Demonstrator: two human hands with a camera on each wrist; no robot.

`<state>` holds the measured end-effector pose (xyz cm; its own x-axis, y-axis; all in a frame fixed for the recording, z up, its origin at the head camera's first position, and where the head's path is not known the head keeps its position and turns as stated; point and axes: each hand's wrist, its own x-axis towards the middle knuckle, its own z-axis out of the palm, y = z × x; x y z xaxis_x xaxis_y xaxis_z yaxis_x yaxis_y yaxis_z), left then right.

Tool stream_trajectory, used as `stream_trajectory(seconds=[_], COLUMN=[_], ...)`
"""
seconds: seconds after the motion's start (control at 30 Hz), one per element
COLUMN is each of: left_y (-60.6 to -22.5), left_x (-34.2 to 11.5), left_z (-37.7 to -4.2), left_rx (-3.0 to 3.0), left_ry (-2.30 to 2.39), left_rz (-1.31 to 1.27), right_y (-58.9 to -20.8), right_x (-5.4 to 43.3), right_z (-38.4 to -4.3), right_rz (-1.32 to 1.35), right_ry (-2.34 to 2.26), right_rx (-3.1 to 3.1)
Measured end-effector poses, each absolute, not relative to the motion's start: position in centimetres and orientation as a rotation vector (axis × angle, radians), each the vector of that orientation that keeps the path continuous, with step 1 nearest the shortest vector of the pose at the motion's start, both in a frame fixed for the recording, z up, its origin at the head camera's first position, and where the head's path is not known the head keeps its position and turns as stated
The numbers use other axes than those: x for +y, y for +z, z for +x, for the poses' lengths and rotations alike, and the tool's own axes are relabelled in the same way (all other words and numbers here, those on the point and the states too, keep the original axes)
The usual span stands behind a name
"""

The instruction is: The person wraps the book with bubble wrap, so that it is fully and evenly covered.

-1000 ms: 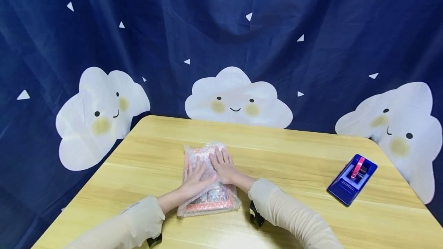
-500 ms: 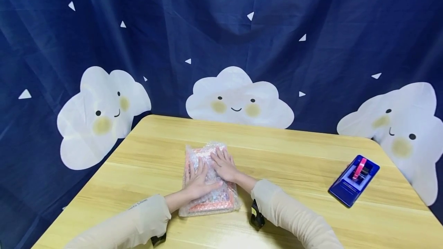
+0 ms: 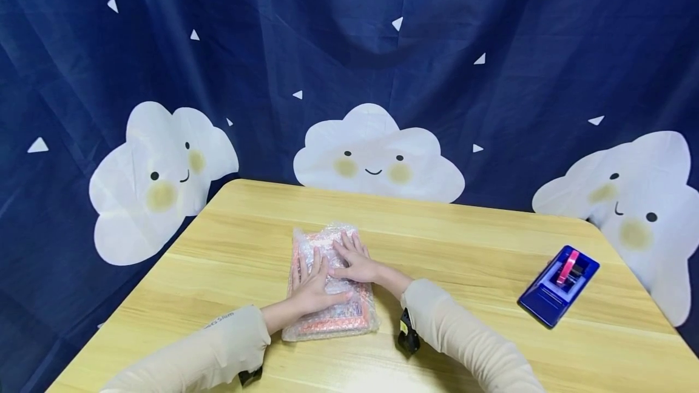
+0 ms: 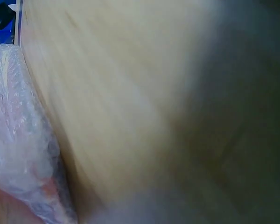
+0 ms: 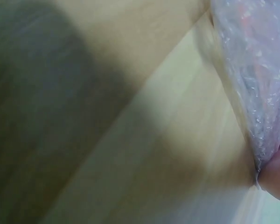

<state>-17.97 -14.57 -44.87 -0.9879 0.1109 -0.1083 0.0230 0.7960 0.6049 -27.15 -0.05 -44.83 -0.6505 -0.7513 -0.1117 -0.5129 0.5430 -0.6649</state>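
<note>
A flat red-bordered item wrapped in clear bubble wrap (image 3: 333,326) lies on the table in the head view. My left hand (image 3: 312,291) rests on its left and middle part, fingers spread and straight. The right hand (image 3: 357,264) lies on the upper right part, also with straight, spread fingers. In the left wrist view the bubble wrap (image 4: 21,130) shows along the left edge. The right wrist view has the bubble wrap (image 5: 259,56) at its right, with a piece of the right hand (image 5: 276,175) against its edge. What exactly is inside is unclear through the wrap.
A blue tape dispenser (image 3: 546,302) with a pink-red roll of tape (image 3: 568,267) stands on the right of the wooden table (image 3: 229,272). Behind the table hangs a dark blue curtain (image 3: 338,41) printed with smiling clouds.
The right hand has slid slightly, and its thumb now points left across the wrap. My left hand has shifted a little to the right. The wrapped item stays nearly in place.
</note>
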Motion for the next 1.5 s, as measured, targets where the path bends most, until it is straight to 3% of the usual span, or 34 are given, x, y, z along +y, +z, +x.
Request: stream_trajectory(seconds=[0.4,0.83,1.5], left_y=[-43.2,-42.7,-43.7], left_x=[-16.2,-16.7,-16.9], left_z=[-18.8,-18.3,-18.5], left_rx=[2.697,2.787,2.803], left_ry=[1.037,0.454,0.525], left_rz=[0.193,0.328,0.355], right_y=[-44.7,-44.8,-44.5], right_x=[-0.3,-0.4,0.1], right_z=[-27.1,-26.6,-27.0], right_rz=[-1.009,-1.018,-1.017], right_ry=[-0.833,-0.814,-0.919], right_rx=[2.421,2.412,2.35])
